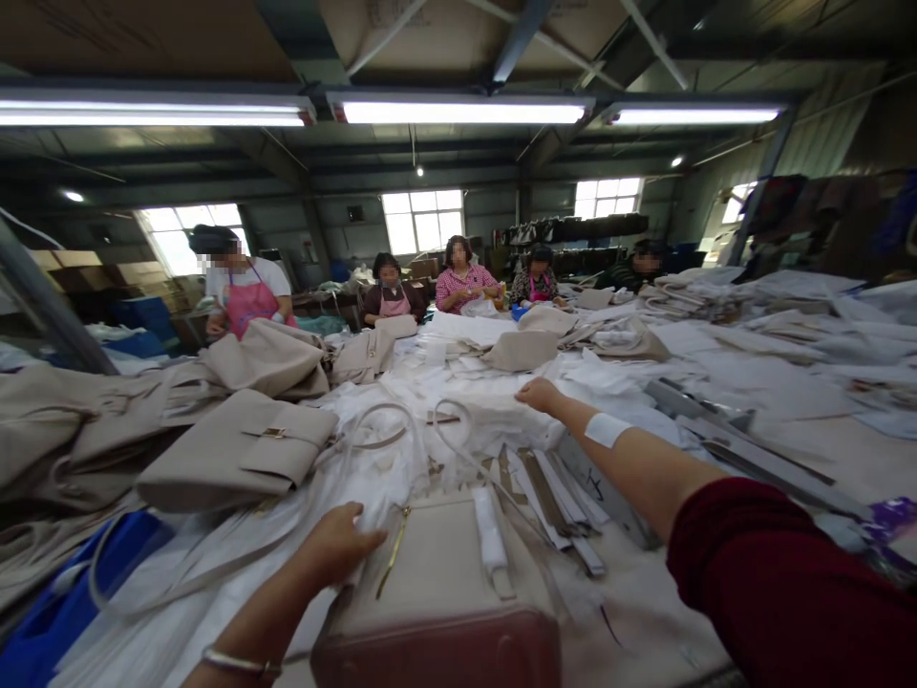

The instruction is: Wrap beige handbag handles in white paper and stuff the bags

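Note:
In front of me a beige bag (437, 554) with a gold zipper lies on the work surface, its reddish-brown end nearest me. White wrapping (490, 530) covers a strap part on its top. My left hand (340, 545), with a metal bangle at the wrist, is at the bag's left edge, thumb and finger apart. Farther forward, my right hand (541, 394) reaches over a pile of white sheets (494, 406); its fingers are curled together, and what they hold, if anything, is hidden. Looped beige straps (387, 425) lie between the hands.
Beige bags (240, 449) heap up on the left above a blue bin (107, 583). Flat strips (548, 487) and a long grey metal piece (688, 411) lie to the right. Several co-workers sit or stand across the table, one in a pink apron (250, 304). Tube lights (462, 112) hang overhead.

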`<state>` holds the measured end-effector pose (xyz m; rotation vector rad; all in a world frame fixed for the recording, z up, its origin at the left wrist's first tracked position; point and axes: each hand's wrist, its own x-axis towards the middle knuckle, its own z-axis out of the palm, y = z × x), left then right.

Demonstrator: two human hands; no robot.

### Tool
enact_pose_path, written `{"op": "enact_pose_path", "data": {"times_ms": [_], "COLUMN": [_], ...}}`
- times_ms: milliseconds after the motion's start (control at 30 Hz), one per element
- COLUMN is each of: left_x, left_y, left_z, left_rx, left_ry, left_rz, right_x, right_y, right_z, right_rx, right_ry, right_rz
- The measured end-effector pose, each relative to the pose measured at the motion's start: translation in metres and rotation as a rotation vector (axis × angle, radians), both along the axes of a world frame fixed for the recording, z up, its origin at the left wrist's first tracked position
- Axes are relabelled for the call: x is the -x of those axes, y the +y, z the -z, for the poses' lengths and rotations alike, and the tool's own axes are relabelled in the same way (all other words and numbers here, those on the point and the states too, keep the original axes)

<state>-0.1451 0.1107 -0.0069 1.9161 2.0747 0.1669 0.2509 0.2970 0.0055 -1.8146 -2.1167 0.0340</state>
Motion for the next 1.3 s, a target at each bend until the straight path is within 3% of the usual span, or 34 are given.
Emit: {"op": "enact_pose_path", "data": {"times_ms": [133,233,300,367,433,533,600,733,833,933,1033,1167,1300], "left_x": [0.002,0.01,0.015,0.017,0.017,0.016,0.019,0.033,0.044,0.048,0.045,0.041,0.041], "left_y": [-0.022,-0.051,-0.072,-0.091,-0.105,-0.119,-0.121,-0.107,-0.081,-0.052,-0.03,-0.023,-0.034], "left_z": [-0.017,-0.02,-0.016,-0.01,-0.006,0.0,0.004,0.01,0.007,0.005,0.014,0.035,0.046], "left_rx": [-0.179,-0.195,-0.163,-0.13,-0.176,-0.373,-0.508,-0.637,-0.494,-0.219,0.008,0.028,-0.038], "left_ry": [-0.502,-0.788,-0.835,-0.829,-0.774,-0.649,-0.567,-0.384,-0.428,-0.711,-0.923,-0.965,-0.965], "left_rz": [-0.122,0.019,0.122,0.166,0.212,0.298,0.303,0.236,0.132,0.026,-0.102,-0.194,-0.262], "right_x": [-0.004,-0.001,0.014,0.038,0.068,0.11,0.129,0.137,0.128,0.125,0.129,0.124,0.098], "right_y": [-0.006,-0.014,-0.023,-0.038,-0.056,-0.082,-0.09,-0.08,-0.066,-0.056,-0.054,-0.062,-0.097], "right_z": [-0.046,-0.084,-0.095,-0.088,-0.067,-0.025,-0.001,0.02,0.017,0.012,0.016,0.034,0.053], "right_rx": [-0.254,-0.403,-0.461,-0.385,-0.172,0.134,0.241,0.357,0.37,0.366,0.355,0.341,0.405], "right_ry": [0.251,0.43,0.723,1.001,1.113,1.083,1.041,0.943,0.873,0.802,0.753,0.7,0.546], "right_rz": [0.209,0.224,0.109,-0.037,-0.123,-0.146,-0.146,-0.14,-0.145,-0.155,-0.132,-0.041,0.008]}}
